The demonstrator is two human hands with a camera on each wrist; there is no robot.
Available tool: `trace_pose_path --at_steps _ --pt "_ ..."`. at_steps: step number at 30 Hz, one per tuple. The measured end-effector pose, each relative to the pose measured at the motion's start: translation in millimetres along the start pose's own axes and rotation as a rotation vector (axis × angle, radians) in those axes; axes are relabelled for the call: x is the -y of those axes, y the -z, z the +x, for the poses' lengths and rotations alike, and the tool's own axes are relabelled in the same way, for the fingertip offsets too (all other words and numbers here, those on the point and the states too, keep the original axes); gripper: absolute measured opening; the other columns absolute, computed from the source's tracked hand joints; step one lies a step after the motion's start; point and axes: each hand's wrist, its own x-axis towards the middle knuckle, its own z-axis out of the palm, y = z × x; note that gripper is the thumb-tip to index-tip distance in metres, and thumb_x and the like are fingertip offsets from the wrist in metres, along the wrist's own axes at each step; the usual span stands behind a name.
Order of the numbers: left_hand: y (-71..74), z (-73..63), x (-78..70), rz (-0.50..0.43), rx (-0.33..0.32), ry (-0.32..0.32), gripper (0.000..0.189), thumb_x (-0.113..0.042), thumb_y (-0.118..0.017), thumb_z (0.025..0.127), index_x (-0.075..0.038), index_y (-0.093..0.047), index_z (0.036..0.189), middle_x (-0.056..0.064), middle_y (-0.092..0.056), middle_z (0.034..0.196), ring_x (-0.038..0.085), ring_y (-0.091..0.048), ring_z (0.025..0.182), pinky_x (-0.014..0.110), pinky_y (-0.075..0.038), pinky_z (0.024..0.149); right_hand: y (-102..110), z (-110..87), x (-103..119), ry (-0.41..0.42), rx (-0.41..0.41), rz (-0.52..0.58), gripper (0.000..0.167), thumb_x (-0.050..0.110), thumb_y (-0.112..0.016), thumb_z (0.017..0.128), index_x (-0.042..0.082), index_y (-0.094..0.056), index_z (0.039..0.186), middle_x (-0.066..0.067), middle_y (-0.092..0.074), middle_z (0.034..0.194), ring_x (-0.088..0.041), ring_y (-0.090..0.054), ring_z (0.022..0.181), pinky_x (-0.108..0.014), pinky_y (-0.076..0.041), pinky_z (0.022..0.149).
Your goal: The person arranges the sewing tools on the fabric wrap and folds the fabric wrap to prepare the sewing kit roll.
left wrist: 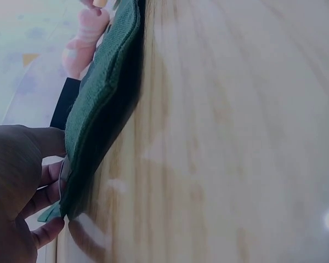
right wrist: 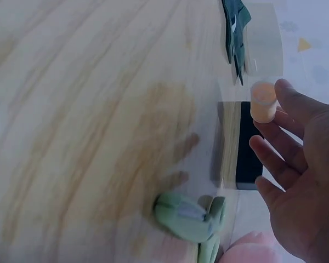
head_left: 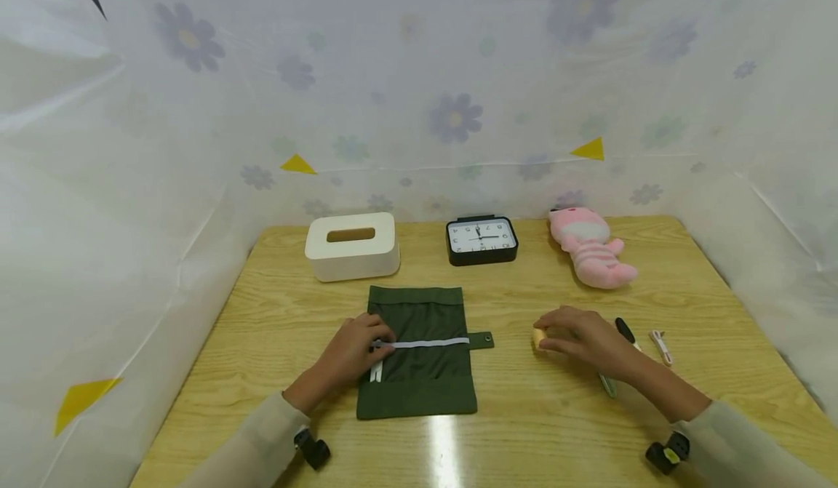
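A dark green fabric roll-up pouch [head_left: 419, 398] lies unfolded on the table, a white elastic band [head_left: 428, 343] running across its middle. My left hand [head_left: 358, 344] pinches the pouch at its left edge, by the band's end, where a small grey piece shows at the fingertips. In the left wrist view, this hand [left wrist: 16, 189] has thumb and fingers about the pouch's edge [left wrist: 101, 87]. A white two-pronged item [head_left: 376, 372] sits below the band. To the right, my right hand [head_left: 583, 335] pinches a small peach-coloured cylinder [right wrist: 262, 102] between thumb and fingers, above the table.
Behind the pouch stand a white tissue box [head_left: 350, 259], a black-framed clock [head_left: 482, 241] and a pink plush toy [head_left: 592, 252]. Around the right forearm lie a green-handled tool [right wrist: 181, 216], a black-handled item [head_left: 625, 329] and a small pale bundle [head_left: 661, 348]. Flowered sheeting hangs behind the table.
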Motion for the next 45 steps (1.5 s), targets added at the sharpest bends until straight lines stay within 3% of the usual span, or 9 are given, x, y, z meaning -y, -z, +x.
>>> trace_pose_path --at_steps 6,17,29,37,45 --pt "-1.1 -0.9 0.9 0.000 0.010 0.009 0.006 -0.027 -0.080 0.093 -0.024 -0.078 0.098 -0.009 -0.065 0.097 0.011 -0.058 0.091 0.035 -0.044 0.076 -4.5 13.6 7.6 0.017 0.029 0.043 0.033 0.027 -0.077 0.094 0.009 -0.074 0.121 0.003 -0.075 0.117 -0.022 -0.071 0.108 -0.043 -0.058 0.088" --pt "-0.1 -1.3 -0.3 -0.007 -0.015 -0.013 0.008 -0.024 -0.082 0.091 -0.022 -0.077 0.096 -0.007 -0.066 0.096 0.012 -0.059 0.089 0.038 -0.046 0.076 -24.4 50.3 22.7 0.025 0.112 0.279 0.034 0.022 -0.074 0.097 0.002 -0.071 0.124 -0.004 -0.073 0.113 -0.016 -0.071 0.101 -0.033 -0.060 0.086" --pt "-0.1 -1.4 -0.2 -0.019 -0.001 0.000 0.006 -0.025 -0.079 0.093 -0.022 -0.077 0.098 -0.008 -0.065 0.096 0.012 -0.058 0.089 0.037 -0.046 0.076 -62.9 95.8 52.4 -0.066 0.164 0.512 0.022 0.019 -0.077 0.095 0.013 -0.071 0.115 -0.005 -0.071 0.115 -0.020 -0.070 0.104 -0.031 -0.058 0.084" --pt "-1.2 -2.0 1.1 -0.025 -0.007 -0.003 0.006 -0.025 -0.079 0.093 -0.023 -0.076 0.098 -0.009 -0.066 0.097 0.013 -0.058 0.091 0.036 -0.046 0.076 -96.1 126.0 75.7 -0.180 0.127 0.604 0.015 0.018 -0.078 0.094 0.012 -0.072 0.107 -0.002 -0.072 0.104 -0.015 -0.071 0.092 -0.031 -0.058 0.079" --pt "-1.9 -2.7 2.3 -0.024 -0.014 -0.010 0.006 -0.024 -0.079 0.094 -0.023 -0.076 0.099 -0.008 -0.067 0.099 0.013 -0.059 0.092 0.037 -0.048 0.078 -121.7 148.4 98.8 -0.199 0.064 0.566 0.013 0.017 -0.075 0.096 0.011 -0.073 0.107 -0.003 -0.073 0.103 -0.013 -0.070 0.087 -0.033 -0.057 0.078"
